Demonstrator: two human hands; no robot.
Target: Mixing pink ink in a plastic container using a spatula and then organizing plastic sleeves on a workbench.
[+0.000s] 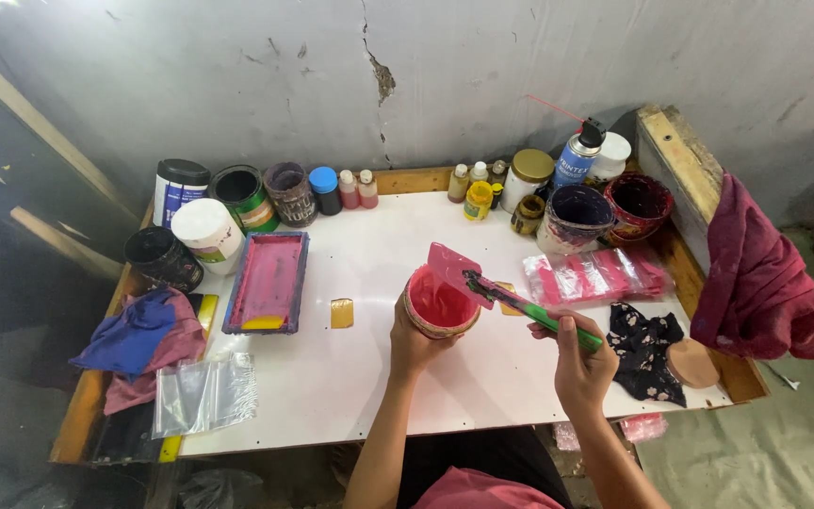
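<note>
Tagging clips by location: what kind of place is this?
Probably a small screen-printing or paint workbench. A white table against a cracked wall holds ink pots, a framed pink screen and a spray can. The left hand holds a cup of pink ink; the right hand holds a green-handled scraper.

One head-worn camera looks steeply down, from close above, over the white table (350,377).

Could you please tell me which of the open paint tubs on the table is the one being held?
The tub of pink-red paint, gripped by the left hand; the right hand holds a green-handled scraper over it. The other tubs stand untouched along the wall.
</note>
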